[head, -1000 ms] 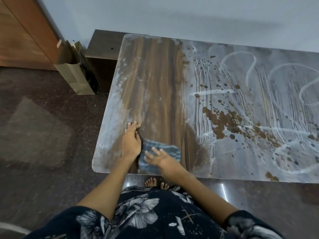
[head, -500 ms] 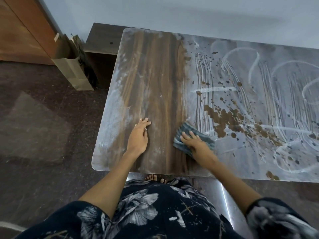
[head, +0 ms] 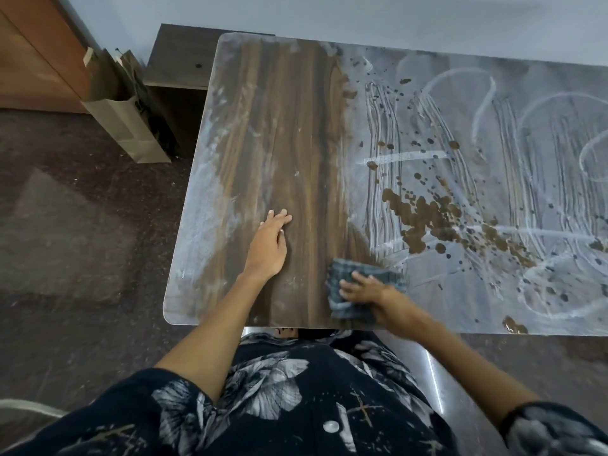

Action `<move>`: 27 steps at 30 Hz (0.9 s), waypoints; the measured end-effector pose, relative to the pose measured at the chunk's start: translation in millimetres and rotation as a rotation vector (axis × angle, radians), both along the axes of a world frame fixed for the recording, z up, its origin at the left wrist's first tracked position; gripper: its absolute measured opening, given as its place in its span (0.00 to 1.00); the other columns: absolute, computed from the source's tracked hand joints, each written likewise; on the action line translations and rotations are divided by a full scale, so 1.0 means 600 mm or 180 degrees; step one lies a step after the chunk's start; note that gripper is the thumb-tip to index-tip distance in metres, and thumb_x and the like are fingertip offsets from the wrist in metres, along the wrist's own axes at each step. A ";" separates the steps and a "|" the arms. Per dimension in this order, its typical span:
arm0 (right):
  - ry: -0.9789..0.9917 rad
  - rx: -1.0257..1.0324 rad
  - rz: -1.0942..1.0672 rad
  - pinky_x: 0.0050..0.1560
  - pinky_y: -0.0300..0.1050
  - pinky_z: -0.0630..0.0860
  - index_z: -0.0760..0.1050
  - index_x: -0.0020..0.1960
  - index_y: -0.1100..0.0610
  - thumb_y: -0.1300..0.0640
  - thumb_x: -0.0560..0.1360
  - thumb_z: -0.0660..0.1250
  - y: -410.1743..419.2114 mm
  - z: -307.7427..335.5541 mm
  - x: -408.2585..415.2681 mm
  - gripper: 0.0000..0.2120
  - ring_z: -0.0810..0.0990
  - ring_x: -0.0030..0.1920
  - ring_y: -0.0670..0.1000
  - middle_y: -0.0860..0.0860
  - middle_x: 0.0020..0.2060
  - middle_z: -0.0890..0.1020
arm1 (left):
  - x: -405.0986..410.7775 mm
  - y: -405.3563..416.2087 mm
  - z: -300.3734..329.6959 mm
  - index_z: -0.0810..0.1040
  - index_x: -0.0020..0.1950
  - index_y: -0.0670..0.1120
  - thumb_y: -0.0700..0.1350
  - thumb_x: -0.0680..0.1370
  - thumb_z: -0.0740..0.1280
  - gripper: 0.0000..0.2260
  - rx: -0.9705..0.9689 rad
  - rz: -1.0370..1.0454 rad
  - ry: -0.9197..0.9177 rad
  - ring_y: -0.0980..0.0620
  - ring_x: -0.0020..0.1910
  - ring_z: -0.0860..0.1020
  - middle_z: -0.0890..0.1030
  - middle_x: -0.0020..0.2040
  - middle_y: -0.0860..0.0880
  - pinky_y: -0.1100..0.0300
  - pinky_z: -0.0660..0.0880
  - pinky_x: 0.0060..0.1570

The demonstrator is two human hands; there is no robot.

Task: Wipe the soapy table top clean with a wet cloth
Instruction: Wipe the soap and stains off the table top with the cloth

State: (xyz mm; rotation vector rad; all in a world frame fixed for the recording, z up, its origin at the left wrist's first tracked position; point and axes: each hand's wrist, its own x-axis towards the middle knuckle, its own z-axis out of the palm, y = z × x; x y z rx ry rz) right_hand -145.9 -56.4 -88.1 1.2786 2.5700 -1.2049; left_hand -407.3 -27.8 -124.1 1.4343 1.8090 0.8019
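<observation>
The wooden table top (head: 296, 126) shows bare dark grain on its left part. White soap film with finger streaks (head: 526, 166) and brown splatters (head: 424, 212) covers the middle and right. A blue-grey checked cloth (head: 348, 307) lies near the front edge, at the border between wiped wood and soap. My right hand (head: 371, 291) presses flat on the cloth with fingers spread. Flat on the wiped wood to the left rests my left hand (head: 268, 245), fingers straight and together.
A brown paper bag (head: 128, 126) stands on the dark floor left of the table, beside a low dark shelf (head: 184, 57). A pale wall runs behind the table. Soap smears remain along the table's left edge (head: 200, 209).
My right hand has slid the cloth back toward the front edge and slightly left, after sweeping it rightward into the soapy area. My left hand stays on the wood, shifted a little right.
</observation>
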 end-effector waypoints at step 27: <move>0.0035 0.0695 -0.0833 0.74 0.51 0.46 0.60 0.73 0.56 0.74 0.74 0.54 0.198 -0.026 -0.055 0.30 0.51 0.75 0.56 0.52 0.74 0.57 | 0.078 0.049 0.017 0.70 0.67 0.41 0.35 0.80 0.53 0.17 -0.0046 0.0674 0.0081 0.49 0.74 0.54 0.66 0.71 0.46 0.52 0.52 0.73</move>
